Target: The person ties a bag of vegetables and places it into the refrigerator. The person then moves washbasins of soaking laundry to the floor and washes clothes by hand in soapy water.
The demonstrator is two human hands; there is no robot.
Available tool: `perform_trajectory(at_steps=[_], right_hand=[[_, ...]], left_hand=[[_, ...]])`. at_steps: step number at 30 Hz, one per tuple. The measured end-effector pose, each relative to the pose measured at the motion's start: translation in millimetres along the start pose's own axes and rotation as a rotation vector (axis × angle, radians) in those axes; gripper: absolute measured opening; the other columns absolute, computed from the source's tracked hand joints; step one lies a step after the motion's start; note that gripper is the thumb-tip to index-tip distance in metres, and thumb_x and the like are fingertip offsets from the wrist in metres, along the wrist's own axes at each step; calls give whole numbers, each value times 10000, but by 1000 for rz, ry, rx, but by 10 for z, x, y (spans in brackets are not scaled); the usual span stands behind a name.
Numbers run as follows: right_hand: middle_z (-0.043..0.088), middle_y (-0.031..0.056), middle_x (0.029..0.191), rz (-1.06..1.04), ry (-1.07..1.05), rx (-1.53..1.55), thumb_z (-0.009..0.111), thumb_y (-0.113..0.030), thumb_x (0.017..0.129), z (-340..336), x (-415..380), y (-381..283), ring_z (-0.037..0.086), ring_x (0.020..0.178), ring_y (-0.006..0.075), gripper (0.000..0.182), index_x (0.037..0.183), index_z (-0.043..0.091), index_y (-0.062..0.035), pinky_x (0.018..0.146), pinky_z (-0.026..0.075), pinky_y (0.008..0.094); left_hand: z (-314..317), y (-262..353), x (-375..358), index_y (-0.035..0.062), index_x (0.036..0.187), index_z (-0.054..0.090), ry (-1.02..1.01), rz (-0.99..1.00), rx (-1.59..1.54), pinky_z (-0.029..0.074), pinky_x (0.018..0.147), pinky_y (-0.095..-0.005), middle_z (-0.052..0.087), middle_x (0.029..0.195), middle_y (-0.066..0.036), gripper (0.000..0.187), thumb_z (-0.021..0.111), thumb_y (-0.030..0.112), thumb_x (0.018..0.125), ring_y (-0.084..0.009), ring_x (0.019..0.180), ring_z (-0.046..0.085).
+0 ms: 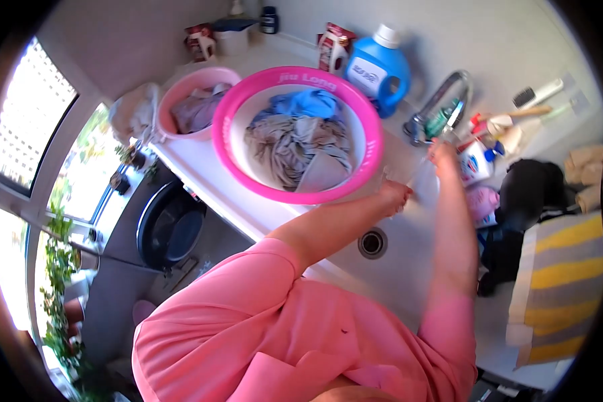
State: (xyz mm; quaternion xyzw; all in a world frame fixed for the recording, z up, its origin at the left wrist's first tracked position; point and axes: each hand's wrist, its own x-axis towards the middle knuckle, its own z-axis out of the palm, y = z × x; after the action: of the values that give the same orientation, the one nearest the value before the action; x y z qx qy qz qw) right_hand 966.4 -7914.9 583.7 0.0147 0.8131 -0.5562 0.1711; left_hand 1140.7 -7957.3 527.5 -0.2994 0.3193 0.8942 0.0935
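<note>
My left hand [395,197] is over the sink, just right of the pink-rimmed basin [222,151]; its fingers are loosely bent and apart, and I see nothing held in it. Near the chrome faucet [463,84], my right hand [442,154] is raised below the spout; its small, blurred fingers do not show whether they hold anything. Clear streaks like water show between the hands. Grey-beige wet cloth [301,147] and a blue cloth [306,104] lie bunched in the basin. Below my left hand is the round drain [372,242].
A smaller pink basin [171,124] holds greyish cloth. Behind the large basin stands a blue detergent bottle [375,67]. Bottles, brushes [539,94] and a yellow-grey striped cloth [562,275] are at the right. A dark tub [171,224] is low at the left.
</note>
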Motion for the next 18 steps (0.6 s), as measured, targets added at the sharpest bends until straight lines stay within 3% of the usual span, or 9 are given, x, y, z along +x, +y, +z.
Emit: perform_trajectory(at_steps=[2, 4, 7, 10, 12, 15, 16, 18], right_hand=[[523, 43, 656, -64, -74, -2, 566, -133, 823, -66, 192, 30, 500, 537, 149, 79, 857, 553, -63, 447, 391, 259], [568, 37, 703, -50, -93, 15, 483, -180, 828, -67, 209, -1, 544, 644, 128, 182, 852, 609, -50, 563, 460, 247], [559, 22, 697, -72, -20, 72, 464, -195, 851, -54, 190, -9, 527, 629, 117, 197, 904, 594, -57, 568, 450, 233], [525, 6, 659, -163, -109, 69, 443, -209, 874, -4, -248, -21, 495, 580, 100, 195, 904, 568, -62, 524, 415, 218], [513, 3, 648, -184, -186, 46, 447, -222, 881, 65, -614, 48, 477, 557, 93, 196, 865, 561, -63, 503, 393, 218], [491, 0, 625, -149, -338, -61, 448, -240, 893, 32, -933, 371, 446, 520, 87, 220, 794, 542, -67, 475, 356, 222], [481, 0, 612, -107, -398, -138, 446, -247, 898, 55, -1032, 500, 433, 505, 88, 237, 763, 529, -71, 469, 340, 226], [497, 11, 638, -8, -400, -194, 440, -234, 899, 112, -1346, 551, 445, 532, 92, 237, 759, 531, -65, 487, 352, 231]], left_hand=[[19, 81, -142, 26, 805, 516, 4, -41, -18, 215, 340, -243, 377, 517, 0, 151, 484, 164, 857, -103, 399, 341], [28, 143, -260, 33, 752, 506, -10, -88, -22, 219, 344, -256, 367, 501, -4, 191, 486, 193, 856, -114, 393, 338], [-15, 184, -357, 45, 709, 486, 35, -61, 0, 255, 372, -279, 400, 508, -22, 226, 478, 218, 854, -144, 413, 394], [-149, 68, -238, 36, 753, 535, 125, 38, 236, 299, 402, -301, 449, 526, -37, 205, 483, 214, 840, -163, 438, 444], [-281, -71, -156, 35, 780, 598, 181, 291, 562, 375, 463, -316, 505, 569, -62, 216, 508, 227, 825, -177, 523, 517], [-367, -210, -406, 32, 797, 644, 280, 322, 330, 439, 571, -352, 570, 688, -103, 235, 515, 228, 813, -207, 622, 555], [-413, -186, -509, 32, 797, 644, 316, 304, 291, 439, 571, -352, 570, 688, -103, 235, 515, 228, 813, -207, 622, 555], [-520, -111, -710, 32, 856, 646, 137, 66, 390, 458, 679, -361, 606, 866, -121, 243, 519, 235, 816, -245, 751, 586]])
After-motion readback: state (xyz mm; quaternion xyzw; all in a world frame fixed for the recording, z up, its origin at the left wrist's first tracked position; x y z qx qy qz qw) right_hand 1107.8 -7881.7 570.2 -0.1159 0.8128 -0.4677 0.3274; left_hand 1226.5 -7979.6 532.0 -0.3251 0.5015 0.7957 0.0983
